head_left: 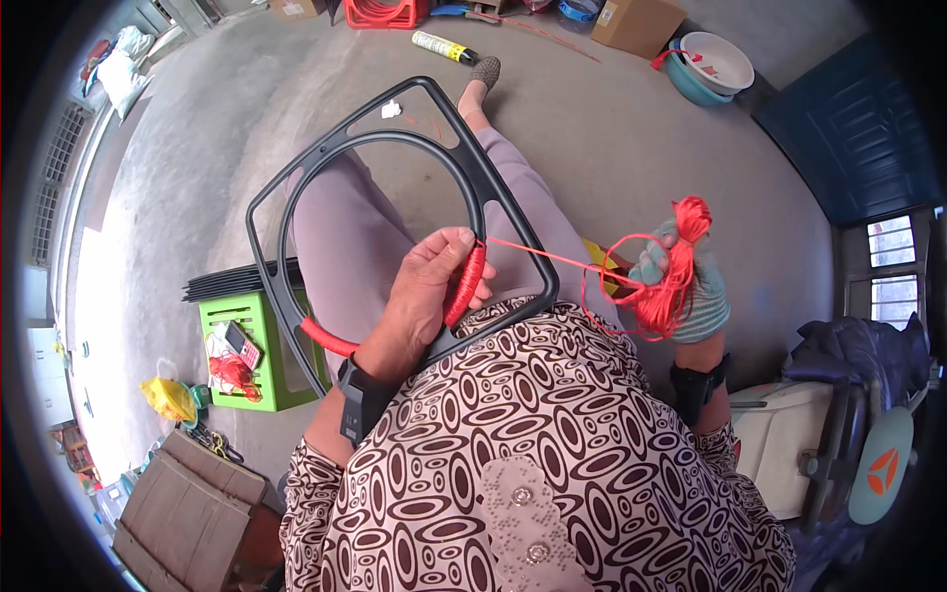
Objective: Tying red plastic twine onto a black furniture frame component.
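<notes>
A black frame [488, 185] with a round ring inside lies tilted across my lap. My left hand [419, 291], bare, is closed round the ring, its thumb and fingertip pinching where the red cord wrapping [471, 278] ends. A second red-wrapped stretch [327, 337] covers the ring's lower left. From the pinch, a strand of red cord [543, 255] runs nearly straight to the right. My right hand [708, 301], in a grey-green glove, is closed on a looped bundle of red cord [681, 271], held out to the right of the frame. Some loops hang loose beside the glove.
On the left, a green plastic stool [286, 345] carries black frames [242, 281], a phone [242, 345] and red cord scraps [234, 375]. A spray can [444, 46] lies on the floor ahead. Basins [715, 64] and a cardboard box [636, 25] stand far right.
</notes>
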Available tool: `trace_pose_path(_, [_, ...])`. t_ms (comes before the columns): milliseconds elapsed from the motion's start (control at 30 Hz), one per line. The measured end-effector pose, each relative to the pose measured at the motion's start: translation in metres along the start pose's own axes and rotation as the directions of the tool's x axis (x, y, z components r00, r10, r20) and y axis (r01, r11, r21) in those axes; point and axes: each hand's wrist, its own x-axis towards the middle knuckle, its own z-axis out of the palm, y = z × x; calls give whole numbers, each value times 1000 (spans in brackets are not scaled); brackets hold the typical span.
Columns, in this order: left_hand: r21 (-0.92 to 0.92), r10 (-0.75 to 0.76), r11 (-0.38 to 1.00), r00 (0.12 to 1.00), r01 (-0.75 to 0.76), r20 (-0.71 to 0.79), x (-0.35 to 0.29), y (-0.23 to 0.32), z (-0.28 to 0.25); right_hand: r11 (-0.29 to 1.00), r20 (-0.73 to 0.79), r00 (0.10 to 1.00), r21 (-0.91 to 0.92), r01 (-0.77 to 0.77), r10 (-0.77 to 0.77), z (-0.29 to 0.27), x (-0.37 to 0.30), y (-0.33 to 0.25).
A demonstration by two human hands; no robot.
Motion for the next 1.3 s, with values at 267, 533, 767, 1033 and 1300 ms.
trace_pose_path(267, [44, 0, 999, 1000, 1, -16, 0, -1, 4, 896, -353, 840, 11, 444, -412, -74, 45, -35])
trace_pose_path(533, [18, 43, 999, 998, -42, -54, -7, -1, 6, 851, -701, 521, -246, 464, -487, -199, 50, -121])
trace_pose_path(767, [78, 37, 996, 999, -36, -8, -6, -1, 6, 945, -618, 721, -285, 164, -312, -167, 97, -112])
trace_pose_path(1033, [186, 128, 975, 991, -120, -31, -6, -8, -1, -343, 652, 737, -744, 574, -180, 63, 137, 16])
trace_pose_path(1300, [676, 524, 601, 849, -427, 71, 1, -16, -6, -666, 693, 495, -29, 746, 525, 107, 149, 78])
